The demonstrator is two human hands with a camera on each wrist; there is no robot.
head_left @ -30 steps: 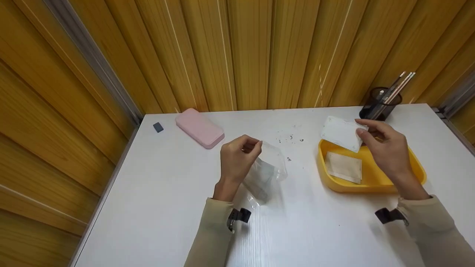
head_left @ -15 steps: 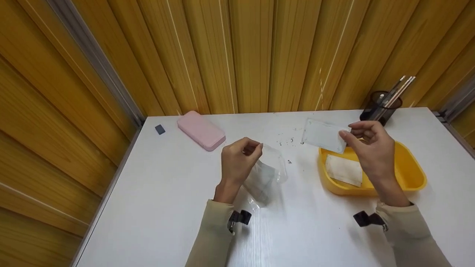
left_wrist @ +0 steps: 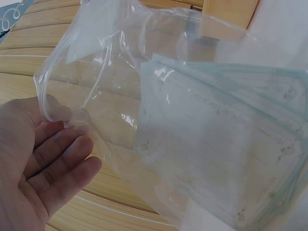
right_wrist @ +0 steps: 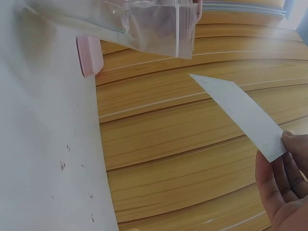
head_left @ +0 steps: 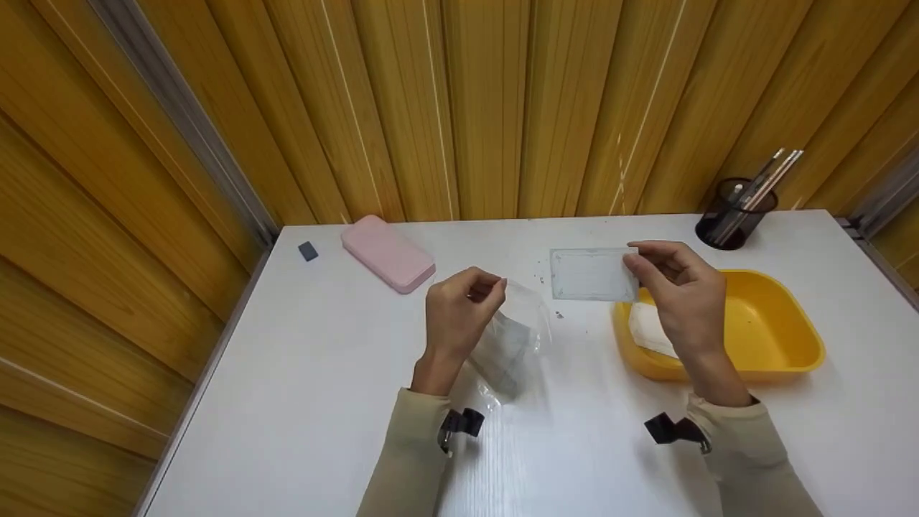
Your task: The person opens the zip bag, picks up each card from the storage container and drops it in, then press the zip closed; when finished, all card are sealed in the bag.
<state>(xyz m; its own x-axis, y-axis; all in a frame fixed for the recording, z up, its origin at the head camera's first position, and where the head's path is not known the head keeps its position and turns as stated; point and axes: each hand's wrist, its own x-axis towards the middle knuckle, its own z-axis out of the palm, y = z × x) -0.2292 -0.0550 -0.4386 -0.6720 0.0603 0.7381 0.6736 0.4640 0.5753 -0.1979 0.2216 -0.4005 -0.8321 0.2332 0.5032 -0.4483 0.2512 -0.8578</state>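
Note:
My left hand point(head_left: 463, 312) pinches the top edge of a clear plastic zip bag point(left_wrist: 115, 101). Inside the bag lie several pale cards point(left_wrist: 216, 130) with bluish borders, slightly fanned. In my right hand point(head_left: 682, 305) a single pale card point(head_left: 594, 274) with a printed border is pinched at its right end, thumb in front and fingers behind. This card is held up over the table, just right of the bag and beside its mouth. The right wrist view shows the card point(right_wrist: 240, 113) tilted and apart from the bag point(right_wrist: 159, 29).
Behind the right hand stands a yellow tray point(head_left: 779, 323) with off-white cards point(head_left: 652, 330) in its left part. A pink case point(head_left: 388, 253), a dark eraser-like block point(head_left: 308, 251) and a black mesh cup point(head_left: 736, 215) of pencils stand toward the table's back. Dark crumbs point(head_left: 559, 314) dot the middle.
The right hand has carried its card leftward from over the yellow tray toward the bag, turning it level. The left hand and the bag have stayed nearly still.

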